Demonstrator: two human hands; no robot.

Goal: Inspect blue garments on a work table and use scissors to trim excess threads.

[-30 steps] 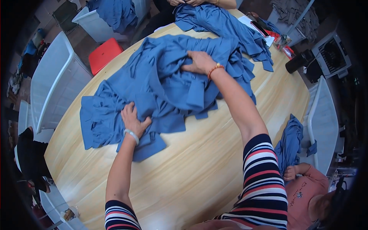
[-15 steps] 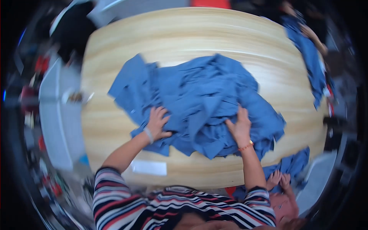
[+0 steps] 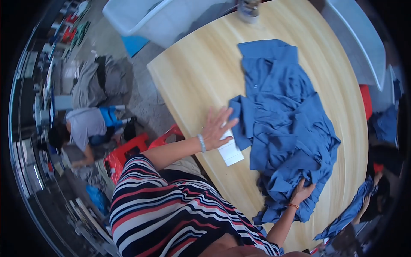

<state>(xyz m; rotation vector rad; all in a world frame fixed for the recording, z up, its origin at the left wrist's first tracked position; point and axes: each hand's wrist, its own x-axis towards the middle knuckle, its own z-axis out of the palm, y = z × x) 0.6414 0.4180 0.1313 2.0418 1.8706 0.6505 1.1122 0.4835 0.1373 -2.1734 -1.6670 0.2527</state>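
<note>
My right hand [image 3: 303, 191] grips blue cloth pile [image 3: 284, 128] at 5 o'clock, soft, light, floppy; left hand [image 3: 217, 127] spread wide on white card [image 3: 229, 147].

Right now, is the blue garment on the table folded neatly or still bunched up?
Bunched up. The blue garment lies in rumpled, overlapping layers on the table, its collar end spread flat, with the right hand pressing on its crumpled near end.

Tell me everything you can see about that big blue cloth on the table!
The big blue cloth garment looks like soft woven fabric, rumpled and bunched in folds. A flat collar-like part lies at its far end. It sprawls along the round light wooden table. The right hand presses on its near, crumpled end; the left hand is spread open at its edge, over a small white folded card.
</note>
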